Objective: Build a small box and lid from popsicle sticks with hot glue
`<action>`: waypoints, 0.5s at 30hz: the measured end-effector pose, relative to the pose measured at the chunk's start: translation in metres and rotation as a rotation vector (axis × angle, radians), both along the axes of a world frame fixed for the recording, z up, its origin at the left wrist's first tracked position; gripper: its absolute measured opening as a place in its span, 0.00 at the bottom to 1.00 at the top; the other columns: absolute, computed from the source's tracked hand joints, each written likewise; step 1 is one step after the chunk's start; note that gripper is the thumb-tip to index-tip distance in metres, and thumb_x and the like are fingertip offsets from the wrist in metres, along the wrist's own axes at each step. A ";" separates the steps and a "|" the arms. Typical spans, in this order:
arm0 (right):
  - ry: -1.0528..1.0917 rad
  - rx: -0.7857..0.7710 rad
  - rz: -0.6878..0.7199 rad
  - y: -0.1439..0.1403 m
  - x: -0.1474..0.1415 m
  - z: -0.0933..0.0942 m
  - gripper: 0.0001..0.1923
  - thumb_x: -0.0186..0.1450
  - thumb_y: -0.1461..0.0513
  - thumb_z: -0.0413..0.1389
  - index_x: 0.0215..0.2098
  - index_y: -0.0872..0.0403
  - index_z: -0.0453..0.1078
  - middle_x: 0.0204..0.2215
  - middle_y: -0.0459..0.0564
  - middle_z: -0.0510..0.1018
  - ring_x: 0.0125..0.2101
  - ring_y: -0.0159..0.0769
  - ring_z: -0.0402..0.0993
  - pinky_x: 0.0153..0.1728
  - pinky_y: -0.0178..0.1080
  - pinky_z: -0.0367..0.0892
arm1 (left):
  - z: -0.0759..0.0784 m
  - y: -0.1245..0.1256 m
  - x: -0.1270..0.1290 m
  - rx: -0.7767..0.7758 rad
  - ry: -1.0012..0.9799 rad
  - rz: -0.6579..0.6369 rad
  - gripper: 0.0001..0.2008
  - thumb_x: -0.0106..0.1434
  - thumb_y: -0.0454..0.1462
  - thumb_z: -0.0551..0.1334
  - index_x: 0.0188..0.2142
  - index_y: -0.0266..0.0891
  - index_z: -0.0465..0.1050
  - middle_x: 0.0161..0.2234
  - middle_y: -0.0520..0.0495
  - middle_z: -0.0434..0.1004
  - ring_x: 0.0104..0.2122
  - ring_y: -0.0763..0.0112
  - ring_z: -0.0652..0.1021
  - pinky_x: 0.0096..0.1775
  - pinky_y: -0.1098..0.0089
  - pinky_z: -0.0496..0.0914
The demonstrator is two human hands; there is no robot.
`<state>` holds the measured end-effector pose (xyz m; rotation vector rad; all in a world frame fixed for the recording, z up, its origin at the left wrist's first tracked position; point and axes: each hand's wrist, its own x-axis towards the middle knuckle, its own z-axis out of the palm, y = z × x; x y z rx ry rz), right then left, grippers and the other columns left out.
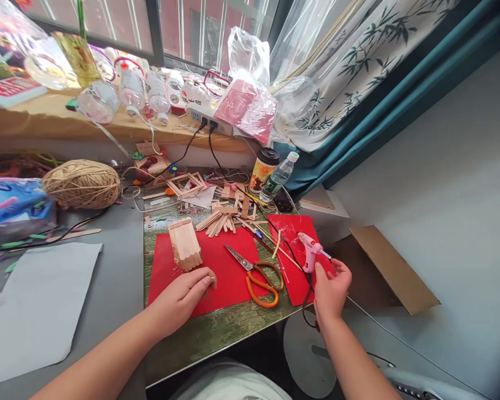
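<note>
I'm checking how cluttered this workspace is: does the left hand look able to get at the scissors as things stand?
Probably yes: the left hand is close to the scissors, and only bare red sheet shows between them.

- clock centre: scissors (249, 266), partly on a sheet (220, 286)
- ten o'clock: stick-built piece (185, 243), same sheet
- eleven: loose sticks (220, 222)
- between twelve and one: bottle (278, 179) beside cup (261, 171)
- between two and three: glue gun (310, 254)
</note>
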<state>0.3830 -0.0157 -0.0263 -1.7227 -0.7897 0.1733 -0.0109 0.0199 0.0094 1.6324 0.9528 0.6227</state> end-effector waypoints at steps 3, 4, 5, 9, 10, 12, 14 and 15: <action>0.017 -0.072 0.050 0.015 0.015 -0.003 0.33 0.61 0.48 0.63 0.58 0.54 0.62 0.51 0.59 0.75 0.51 0.45 0.77 0.50 0.45 0.75 | -0.003 0.001 0.002 -0.117 -0.073 -0.001 0.19 0.76 0.51 0.48 0.39 0.44 0.71 0.30 0.51 0.70 0.30 0.66 0.70 0.34 0.68 0.67; 0.015 -0.101 0.076 0.021 0.018 -0.003 0.33 0.60 0.47 0.63 0.57 0.54 0.64 0.49 0.58 0.77 0.49 0.45 0.78 0.47 0.44 0.76 | -0.003 0.002 0.002 -0.140 -0.083 -0.017 0.19 0.76 0.51 0.48 0.41 0.44 0.71 0.29 0.52 0.71 0.30 0.66 0.71 0.35 0.68 0.67; 0.011 -0.136 0.104 0.026 0.021 -0.002 0.33 0.59 0.46 0.63 0.55 0.55 0.67 0.46 0.57 0.79 0.45 0.45 0.80 0.43 0.43 0.77 | -0.003 0.002 0.002 -0.149 -0.088 -0.040 0.18 0.76 0.51 0.49 0.42 0.45 0.71 0.30 0.52 0.72 0.31 0.66 0.72 0.36 0.68 0.68; -0.024 -0.303 0.201 0.040 0.027 0.005 0.28 0.57 0.45 0.65 0.45 0.57 0.75 0.28 0.50 0.80 0.26 0.41 0.77 0.25 0.39 0.72 | -0.003 0.001 0.003 -0.114 -0.068 -0.126 0.17 0.76 0.50 0.50 0.46 0.45 0.71 0.37 0.49 0.78 0.38 0.64 0.77 0.44 0.66 0.70; -0.037 -0.343 0.219 0.041 0.028 0.007 0.26 0.57 0.45 0.64 0.43 0.58 0.76 0.24 0.48 0.79 0.22 0.39 0.75 0.23 0.38 0.70 | -0.003 0.001 0.003 -0.110 -0.059 -0.140 0.16 0.76 0.50 0.50 0.46 0.45 0.71 0.38 0.48 0.78 0.39 0.64 0.77 0.45 0.65 0.70; -0.074 -0.411 0.238 0.043 0.029 0.010 0.23 0.58 0.46 0.63 0.38 0.58 0.77 0.17 0.45 0.75 0.17 0.38 0.72 0.20 0.38 0.65 | -0.004 0.001 0.004 -0.105 -0.047 -0.156 0.16 0.76 0.49 0.51 0.47 0.45 0.71 0.40 0.48 0.78 0.40 0.64 0.77 0.46 0.65 0.71; -0.128 -0.454 0.233 0.043 0.028 0.013 0.21 0.60 0.46 0.61 0.34 0.57 0.77 0.13 0.44 0.71 0.15 0.39 0.70 0.18 0.38 0.63 | -0.005 0.002 0.004 -0.092 -0.047 -0.162 0.15 0.76 0.49 0.52 0.46 0.45 0.72 0.42 0.47 0.78 0.42 0.63 0.77 0.47 0.65 0.72; -0.164 -0.463 0.220 0.042 0.027 0.015 0.21 0.61 0.46 0.60 0.34 0.57 0.77 0.12 0.44 0.71 0.15 0.39 0.70 0.18 0.38 0.62 | -0.005 0.003 0.004 -0.071 -0.049 -0.165 0.15 0.75 0.49 0.53 0.46 0.45 0.73 0.43 0.46 0.78 0.44 0.63 0.77 0.48 0.65 0.72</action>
